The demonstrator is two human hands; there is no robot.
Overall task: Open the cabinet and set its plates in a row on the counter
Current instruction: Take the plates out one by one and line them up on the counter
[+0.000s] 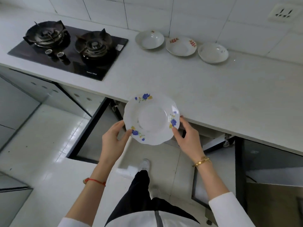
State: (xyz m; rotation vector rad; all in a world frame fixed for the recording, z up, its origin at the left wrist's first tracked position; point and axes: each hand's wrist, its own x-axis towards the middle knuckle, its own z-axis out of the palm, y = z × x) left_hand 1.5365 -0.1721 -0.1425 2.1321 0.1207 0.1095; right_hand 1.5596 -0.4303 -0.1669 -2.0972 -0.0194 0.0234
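**Plate held at desk edge, three plates in a row behind**

Both hands held one plate level, over the front edge of the desk. The left hand took the near-left rim, thumb on top beside a blue flower, fingers curled under. The right hand took the right rim, thumb on the rim just below another blue flower, fingers behind the edge. The plate sat between the two grips, its well facing up.

The plate was glossy white with a scalloped rim and three sprays of blue and yellow flowers. The desk was smooth and pale.

Three round white plates stood in a row by the tiled wall: a left plate, a middle plate with red patterns on its rim, and a right plate. The middle and right ones were almost touching.

A black glass hob with two burners lay at the left. Below the desk, cabinet doors stood open.
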